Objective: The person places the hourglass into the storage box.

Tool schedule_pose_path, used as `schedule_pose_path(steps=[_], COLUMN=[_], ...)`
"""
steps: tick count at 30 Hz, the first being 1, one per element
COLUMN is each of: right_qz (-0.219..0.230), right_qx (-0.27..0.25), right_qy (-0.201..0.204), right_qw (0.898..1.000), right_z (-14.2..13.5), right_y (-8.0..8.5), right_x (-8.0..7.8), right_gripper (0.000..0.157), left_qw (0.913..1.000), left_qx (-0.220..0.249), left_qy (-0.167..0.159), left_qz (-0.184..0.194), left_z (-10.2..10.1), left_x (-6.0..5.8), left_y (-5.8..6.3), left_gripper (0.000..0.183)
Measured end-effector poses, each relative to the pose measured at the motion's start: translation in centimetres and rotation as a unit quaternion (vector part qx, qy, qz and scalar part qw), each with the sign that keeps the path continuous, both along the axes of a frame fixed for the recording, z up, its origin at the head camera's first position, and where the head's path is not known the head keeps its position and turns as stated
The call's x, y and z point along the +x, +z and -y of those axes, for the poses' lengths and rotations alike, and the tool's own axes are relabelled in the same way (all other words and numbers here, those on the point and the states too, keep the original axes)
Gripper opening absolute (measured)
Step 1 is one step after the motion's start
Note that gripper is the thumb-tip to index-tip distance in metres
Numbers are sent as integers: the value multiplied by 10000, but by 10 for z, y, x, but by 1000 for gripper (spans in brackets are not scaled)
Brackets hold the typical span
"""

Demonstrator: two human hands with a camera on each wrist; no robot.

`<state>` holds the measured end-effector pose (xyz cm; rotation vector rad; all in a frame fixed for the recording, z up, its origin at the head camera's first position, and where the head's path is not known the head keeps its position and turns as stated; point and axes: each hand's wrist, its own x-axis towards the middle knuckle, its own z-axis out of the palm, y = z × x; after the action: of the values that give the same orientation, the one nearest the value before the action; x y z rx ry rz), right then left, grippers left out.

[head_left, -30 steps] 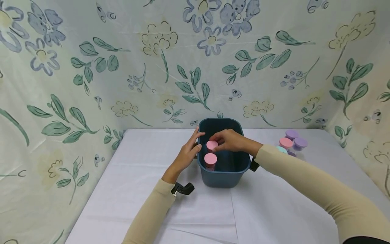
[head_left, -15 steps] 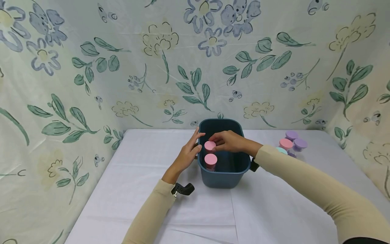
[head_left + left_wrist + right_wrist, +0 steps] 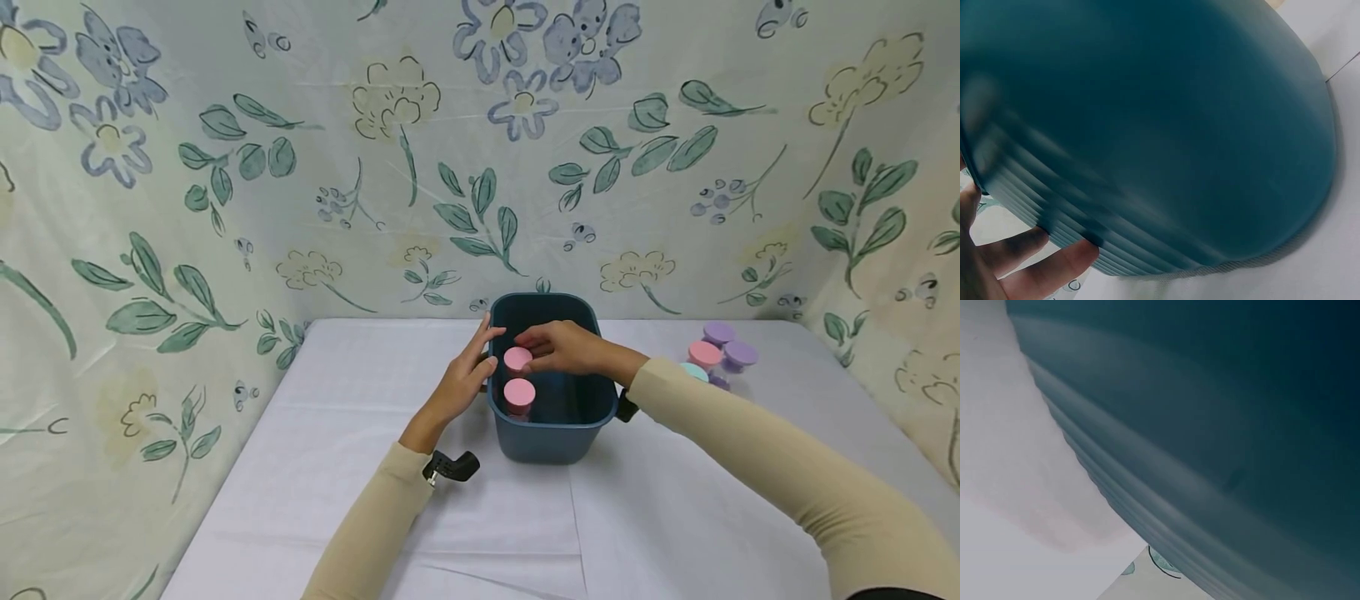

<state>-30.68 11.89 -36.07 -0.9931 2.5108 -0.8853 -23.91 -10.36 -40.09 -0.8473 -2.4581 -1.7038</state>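
A dark blue plastic bin (image 3: 546,442) stands on the white-covered table. Inside, along its left wall, are two small jars with pink lids: a nearer jar (image 3: 519,393) and a farther jar (image 3: 517,360). My right hand (image 3: 566,347) reaches in over the right rim, its thumb and fingers pinching the farther jar at its lid. With fingers extended, my left hand (image 3: 459,377) rests against the bin's left side, thumb and index finger at the rim. In the left wrist view, fingertips (image 3: 1082,251) touch the ribbed outer wall. Only the bin's outside fills the right wrist view.
At the table's right back stands a cluster of similar small jars: purple-lidded jars (image 3: 739,354), a coral-lidded jar (image 3: 704,356) and a mint-lidded jar (image 3: 694,372) partly behind the right sleeve. A floral curtain (image 3: 420,208) hangs close behind the bin.
The farther pink-lidded jar has shifted slightly left toward the bin's wall, with my right hand at it. My left hand has stayed at the rim.
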Motion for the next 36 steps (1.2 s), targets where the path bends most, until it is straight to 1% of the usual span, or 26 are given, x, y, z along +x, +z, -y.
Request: schedule_pose_path(steps=[7, 11, 14, 17, 20, 23, 26, 30, 32, 36], right_qz=[56, 129, 122, 17, -30, -83, -100, -76, -55, -62], right_qx=[-277, -581, -707, -774, -919, -1062, -1128, -1199, -1236, -1308], right_qy=[-55, 19, 53, 44, -1, -75, -177, -306, -358, -514], right_qw=[9996, 9982, 9974, 9970, 9958, 9943, 9934, 9923, 9917, 9901], right_z=[-5, -9, -14, -21, -29, -36, -42, -50, -54, -62], right_y=[1, 7, 13, 17, 19, 21, 23, 25, 26, 28], right_x=[1, 3, 5, 8, 11, 14, 16, 19, 20, 24], right_gripper=[52, 51, 52, 53, 55, 54, 52, 52, 53, 53], left_qw=[10000, 9999, 9999, 9997, 9993, 9980, 9959, 9932, 9925, 9922], left_qx=[1, -36, -50, -30, -66, -124, -118, -109, -144, -198], left_qy=[68, 113, 164, 213, 306, 425, 499, 597, 629, 672], left_qz=[8, 33, -17, -62, -197, -453, -751, -990, -1037, -1031], left_z=[-2, -4, -4, -5, -5, -5, -5, -5, -4, -3], left_x=[1, 2, 2, 3, 4, 3, -7, -22, -25, -26], left_y=[-1, -1, 0, 1, 1, -1, -13, -33, -37, -40], left_gripper=[49, 49, 49, 50, 49, 49, 50, 50, 50, 50])
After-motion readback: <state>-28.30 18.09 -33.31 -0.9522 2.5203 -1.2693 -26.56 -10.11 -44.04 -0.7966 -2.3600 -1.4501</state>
